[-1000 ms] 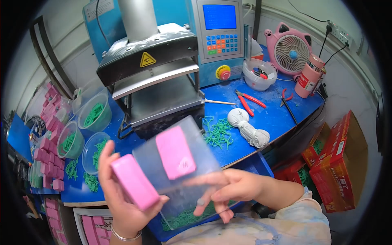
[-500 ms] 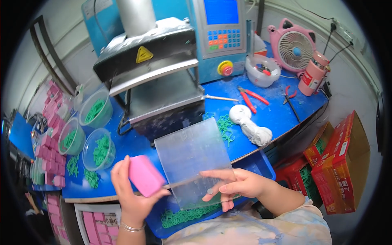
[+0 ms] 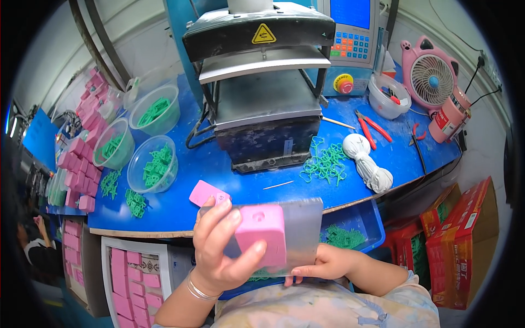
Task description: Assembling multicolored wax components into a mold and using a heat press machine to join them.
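Observation:
My left hand grips a pink block by its left side, fingertips and thumb against it. The block has a round hollow near its upper end and lies against a clear plastic plate. At the plate's lower right edge my right hand holds the plate, thumb in front and some fingers hidden behind. Another pink block rests on the blue table just beyond my left hand. Green ring-like pieces lie in a blue tray below the table edge.
A press with a keypad stands at the back. To the left are tubs of green pieces and stacked pink blocks. Rightward lie a bundle of white cloth, red-handled pliers, a pink fan and red cartons.
My left hand has moved right, bringing the pink block against the clear plate. The plate has tilted, and my right hand's spread fingers have closed on its edge. The view has shifted left.

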A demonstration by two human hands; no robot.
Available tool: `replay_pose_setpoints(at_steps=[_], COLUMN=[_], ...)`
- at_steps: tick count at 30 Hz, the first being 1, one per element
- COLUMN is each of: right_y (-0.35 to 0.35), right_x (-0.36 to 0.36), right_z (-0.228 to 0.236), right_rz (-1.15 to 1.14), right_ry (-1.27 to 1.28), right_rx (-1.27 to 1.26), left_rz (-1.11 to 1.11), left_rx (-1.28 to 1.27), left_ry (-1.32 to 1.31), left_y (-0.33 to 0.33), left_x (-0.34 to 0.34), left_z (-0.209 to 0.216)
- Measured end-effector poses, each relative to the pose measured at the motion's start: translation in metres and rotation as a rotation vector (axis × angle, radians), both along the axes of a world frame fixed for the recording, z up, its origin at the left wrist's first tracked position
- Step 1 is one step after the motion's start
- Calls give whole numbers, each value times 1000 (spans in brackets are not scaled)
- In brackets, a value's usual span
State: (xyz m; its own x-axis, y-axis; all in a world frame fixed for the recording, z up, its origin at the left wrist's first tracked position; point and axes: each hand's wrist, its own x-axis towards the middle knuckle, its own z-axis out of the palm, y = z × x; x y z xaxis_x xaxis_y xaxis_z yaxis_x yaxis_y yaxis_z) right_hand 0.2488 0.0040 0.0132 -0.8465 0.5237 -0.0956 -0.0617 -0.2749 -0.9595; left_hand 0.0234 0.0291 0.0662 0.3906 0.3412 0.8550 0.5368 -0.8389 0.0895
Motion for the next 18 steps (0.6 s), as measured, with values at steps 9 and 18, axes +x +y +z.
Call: replay_pose_setpoints(at_steps=[9,18], right_y=[5,62], right_x=[17,14], right_z=[84,120], right_rz=[-61,-236], right_ry=[348,575], right_rx=[-576,-482], left_rz=[324,670], left_rx=[-436,-447], left_ry=[-315,50], left_y=[14,34], left_x=[-32,-31], left_z=[-13,-35])
